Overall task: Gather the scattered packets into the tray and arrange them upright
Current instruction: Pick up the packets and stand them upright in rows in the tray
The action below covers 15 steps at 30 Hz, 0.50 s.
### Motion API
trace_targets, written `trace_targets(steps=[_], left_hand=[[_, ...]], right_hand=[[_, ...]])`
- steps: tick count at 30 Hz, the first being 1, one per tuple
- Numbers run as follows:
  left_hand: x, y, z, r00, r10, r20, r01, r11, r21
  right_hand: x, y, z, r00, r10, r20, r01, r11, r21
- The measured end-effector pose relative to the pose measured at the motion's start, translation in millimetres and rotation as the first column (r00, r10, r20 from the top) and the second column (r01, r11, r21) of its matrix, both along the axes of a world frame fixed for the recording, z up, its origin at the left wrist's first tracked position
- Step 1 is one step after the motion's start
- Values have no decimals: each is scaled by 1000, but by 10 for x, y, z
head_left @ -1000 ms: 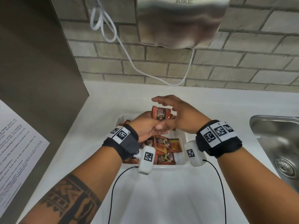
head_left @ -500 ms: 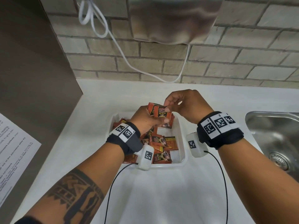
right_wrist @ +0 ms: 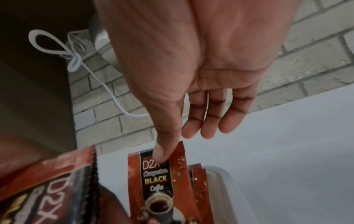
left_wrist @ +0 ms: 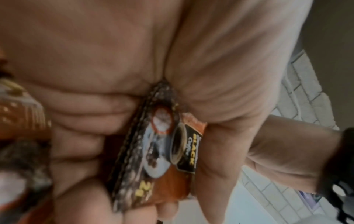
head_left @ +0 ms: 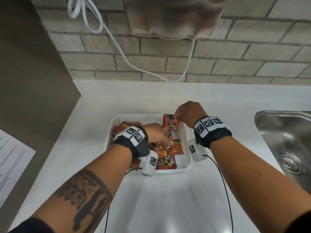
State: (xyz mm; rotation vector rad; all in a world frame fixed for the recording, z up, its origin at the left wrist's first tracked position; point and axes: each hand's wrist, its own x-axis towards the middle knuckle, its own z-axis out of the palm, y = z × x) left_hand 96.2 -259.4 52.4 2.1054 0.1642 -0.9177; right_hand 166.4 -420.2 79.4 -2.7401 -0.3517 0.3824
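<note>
In the tray (head_left: 188,142), right hand (head_left: 190,113) pinches glossy packet (head_left: 171,122)

White tabletop (head_left: 151,98), steel sink (head_left: 286,132) at right, brick wall (head_left: 252,61) behind, white cable (head_left: 117,44) looped under metal wall unit (head_left: 175,17), printed sheet (head_left: 11,158) left.

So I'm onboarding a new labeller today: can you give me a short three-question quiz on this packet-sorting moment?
1. True or false: the right hand pinches the top of an upright red-brown coffee packet at the far right corner of the white plastic tray.
2. What does the left hand grip?
   A. a steel spoon
   B. coffee packets
   C. nothing
3. Fill in: right of the tray lies a steel ____.

Key: 1 true; 2 B; 3 sink.
</note>
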Motion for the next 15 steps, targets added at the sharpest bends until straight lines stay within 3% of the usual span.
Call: trace_targets(steps=[7,15], left_hand=[[281,-177,-277,998,-26,-54,27,1000,16],[409,-230,-328,997,3,-72,-3,1000,-3]], right_hand=[[90,97,-118,997,35,-75,-48,984,-171],[174,30,-185,997,45,-66,-49,997,-56]])
